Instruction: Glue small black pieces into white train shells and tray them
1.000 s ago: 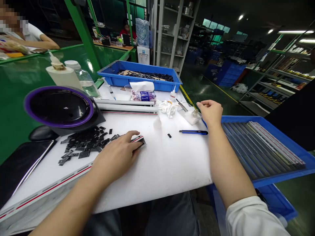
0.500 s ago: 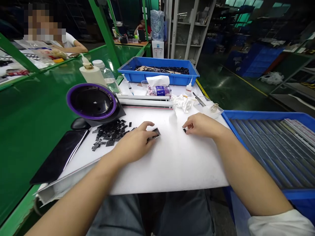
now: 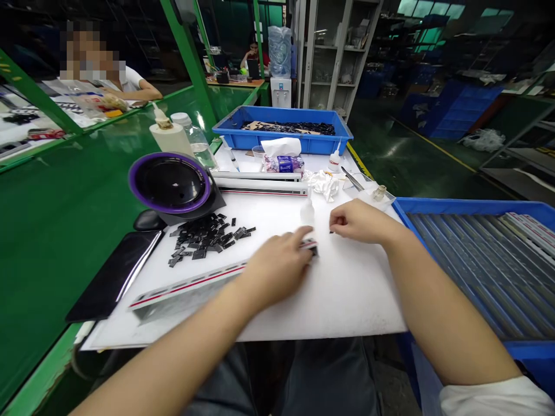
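My left hand (image 3: 280, 268) is closed around the right end of a long white model train body (image 3: 186, 284) with a red stripe and dark window marks. The body lies slanted across the white tabletop, and my forearm covers part of it. To its right, my right hand (image 3: 358, 222) pinches a small black piece (image 3: 332, 232), mostly hidden by the fingers. A loose pile of small flat black pieces (image 3: 208, 238) lies behind the train body. Between and beyond my hands stands a small white squeeze bottle (image 3: 307, 211).
A purple-rimmed black bowl (image 3: 170, 184) and a black tablet-like slab (image 3: 115, 274) are at left. Similar train bodies (image 3: 260, 186), a tissue pack (image 3: 284, 163) and tweezers (image 3: 352, 178) lie behind. Blue trays (image 3: 281, 140) stand at the back and right (image 3: 472, 202). A co-worker sits far left.
My left hand has moved right and slid the train body the same way, uncovering more of its striped side. My right hand has shifted slightly right with the black piece.
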A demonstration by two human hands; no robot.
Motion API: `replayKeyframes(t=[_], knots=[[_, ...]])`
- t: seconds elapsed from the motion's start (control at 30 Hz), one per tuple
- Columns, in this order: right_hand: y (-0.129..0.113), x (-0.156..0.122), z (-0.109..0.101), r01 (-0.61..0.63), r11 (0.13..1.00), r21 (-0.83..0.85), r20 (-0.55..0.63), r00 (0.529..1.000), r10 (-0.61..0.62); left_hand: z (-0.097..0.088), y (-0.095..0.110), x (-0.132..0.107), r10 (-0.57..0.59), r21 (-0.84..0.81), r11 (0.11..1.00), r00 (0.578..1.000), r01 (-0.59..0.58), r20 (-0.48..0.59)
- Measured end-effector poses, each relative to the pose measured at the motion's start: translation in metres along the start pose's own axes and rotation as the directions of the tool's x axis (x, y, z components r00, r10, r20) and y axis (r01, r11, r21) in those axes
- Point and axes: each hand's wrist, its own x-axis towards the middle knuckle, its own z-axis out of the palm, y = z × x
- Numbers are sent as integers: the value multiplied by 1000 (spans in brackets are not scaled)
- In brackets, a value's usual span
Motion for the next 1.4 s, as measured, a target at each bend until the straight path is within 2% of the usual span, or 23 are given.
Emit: replayKeyframes(t=[0.1, 0.17, 0.23, 0.3, 0.33, 0.4, 0.47, 0.5, 0.53, 0.57, 0.6, 0.67, 0.73, 0.8, 0.87, 0.97, 1.03, 1.1, 1.17, 1.23, 1.27, 1.33, 1.4], knots=[[19, 2, -3, -43, 999, 3, -195, 980, 42, 10, 34, 10, 131, 93, 988, 990, -125, -58], [34, 4, -1, -55, 998, -3, -326, 944, 51, 10, 43, 2, 201, 145, 972, 973, -184, -115], [44, 7, 4, -34, 999, 13, -359, 933, 36, 4, 39, -21, 257, 196, 953, 958, -229, -130], [45, 7, 9, -27, 1000, 14, -382, 924, 30, -6, 23, -61, 296, 216, 940, 947, -265, -126], [39, 6, 10, -22, 1000, 13, -429, 903, 26, -12, 12, -85, 304, 209, 939, 943, -272, -138], [14, -1, 12, 12, 994, 108, -574, 817, 52, -23, -13, -136, 204, 156, 972, 960, -175, -193], [-30, -12, 16, 136, 941, 308, -674, 729, 115, -27, -36, -179, -61, 47, 996, 962, 76, -267], [-57, -17, 20, 205, 890, 408, -656, 743, 130, -27, -46, -196, -171, -3, 984, 948, 177, -267], [-86, -22, 27, 288, 864, 413, -637, 770, 48, -25, -53, -207, -238, -51, 971, 940, 232, -243], [-114, -26, 36, 383, 843, 377, -591, 801, -99, -22, -59, -215, -292, -99, 956, 933, 277, -208], [-141, -27, 47, 478, 819, 317, -534, 804, -262, -18, -63, -218, -326, -144, 942, 929, 304, -175], [-184, -25, 75, 605, 785, 133, -496, 726, -476, -9, -67, -215, -369, -231, 914, 918, 332, -141], [-210, -16, 103, 641, 764, -70, -448, 664, -598, -1, -69, -208, -404, -301, 890, 899, 343, -170], [-219, -5, 126, 621, 757, -206, -407, 649, -643, 4, -70, -202, -427, -346, 873, 880, 343, -205], [-220, 5, 141, 585, 763, -275, -383, 661, -645, 7, -71, -201, -457, -386, 852, 862, 353, -220], [-220, 13, 152, 530, 794, -296, -368, 704, -607, 10, -70, -204, -493, -454, 813, 846, 364, -205], [-224, 13, 154, 504, 819, -275, -353, 739, -574, 12, -70, -206, -508, -468, 804, 834, 368, -216], [-228, 9, 149, 536, 817, -213, -334, 745, -577, 15, -69, -206, -496, -451, 822, 827, 349, -263], [-225, 4, 135, 608, 787, -109, -368, 710, -600, 16, -70, -206, -457, -419, 854, 829, 308, -323], [-210, -2, 111, 632, 774, -46, -488, 662, -569, 14, -73, -205, -392, -347, 897, 857, 276, -333], [-196, -4, 97, 602, 797, -41, -573, 640, -513, 12, -74, -205, -353, -284, 921, 878, 266, -324], [-160, -3, 70, 445, 895, -23, -759, 575, -306, 8, -76, -205, -271, -128, 962, 918, 243, -290], [-115, 3, 49, 247, 959, 141, -869, 495, 0, 5, -76, -206, -209, 1, 976, 937, 219, -281]])
